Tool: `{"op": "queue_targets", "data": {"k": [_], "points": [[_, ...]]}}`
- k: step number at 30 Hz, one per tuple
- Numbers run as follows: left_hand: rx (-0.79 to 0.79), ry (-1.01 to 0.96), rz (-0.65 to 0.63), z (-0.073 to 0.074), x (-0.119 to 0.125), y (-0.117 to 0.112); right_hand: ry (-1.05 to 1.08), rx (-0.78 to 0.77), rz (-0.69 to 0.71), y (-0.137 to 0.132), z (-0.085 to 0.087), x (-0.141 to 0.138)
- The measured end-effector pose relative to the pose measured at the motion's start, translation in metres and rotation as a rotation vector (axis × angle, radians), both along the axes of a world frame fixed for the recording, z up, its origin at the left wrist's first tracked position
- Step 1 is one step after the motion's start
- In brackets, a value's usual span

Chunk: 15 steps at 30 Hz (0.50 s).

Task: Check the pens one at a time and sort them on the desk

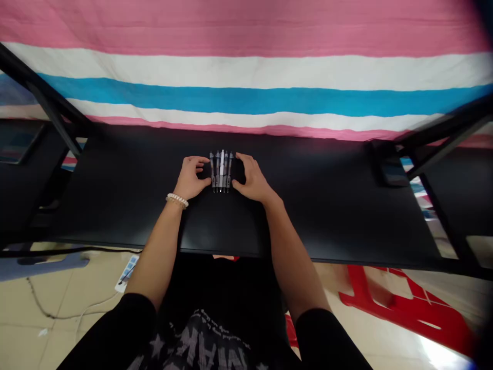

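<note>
Resting on the black table (327,205), the left hand (190,177) is seen with its fingers curled loosely inward; nothing is grasped in it, and its fingertips are placed just beside the left edge of a small row of pens (221,171). A pale bead bracelet (177,200) is worn at the wrist of this hand. The right hand (251,179) is laid on the other side of the pens, with the fingers spread and bent a little; it is also not closed around anything, and whether its fingertips really touch the outer pen cannot be told. The pens are kept between the two hands, lying side by side and parallel, pointing away from the person. Beyond the hands, behind the far edge of the table, a striped cloth (246,72) in pink, white and blue is hung. Far to the right of the right hand, below the table level, a red plastic stool (404,308) is seen on the floor.
</note>
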<state>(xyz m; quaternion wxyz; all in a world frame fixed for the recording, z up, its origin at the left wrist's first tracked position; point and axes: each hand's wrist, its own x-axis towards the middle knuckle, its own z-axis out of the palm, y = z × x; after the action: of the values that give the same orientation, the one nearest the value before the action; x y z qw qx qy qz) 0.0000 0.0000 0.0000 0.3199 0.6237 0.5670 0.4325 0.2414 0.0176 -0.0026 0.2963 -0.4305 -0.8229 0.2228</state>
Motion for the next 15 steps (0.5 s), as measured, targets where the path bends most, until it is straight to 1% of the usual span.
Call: {"op": "queue_targets", "data": {"k": [4, 8, 12, 15], "points": [[-0.007, -0.013, 0.005, -0.001, 0.000, 0.001, 0.064, 0.006, -0.012, 0.001, -0.004, 0.003], [-0.009, -0.025, 0.030, 0.001, 0.001, 0.001, 0.138, 0.010, -0.089, -0.001, -0.005, -0.003], [-0.036, -0.011, 0.063, 0.005, 0.003, 0.002, 0.133, 0.011, -0.183, -0.001, -0.007, -0.010], [-0.045, -0.012, 0.073, 0.007, 0.004, 0.001, 0.157, 0.012, -0.184, 0.001, -0.011, -0.007]]}}
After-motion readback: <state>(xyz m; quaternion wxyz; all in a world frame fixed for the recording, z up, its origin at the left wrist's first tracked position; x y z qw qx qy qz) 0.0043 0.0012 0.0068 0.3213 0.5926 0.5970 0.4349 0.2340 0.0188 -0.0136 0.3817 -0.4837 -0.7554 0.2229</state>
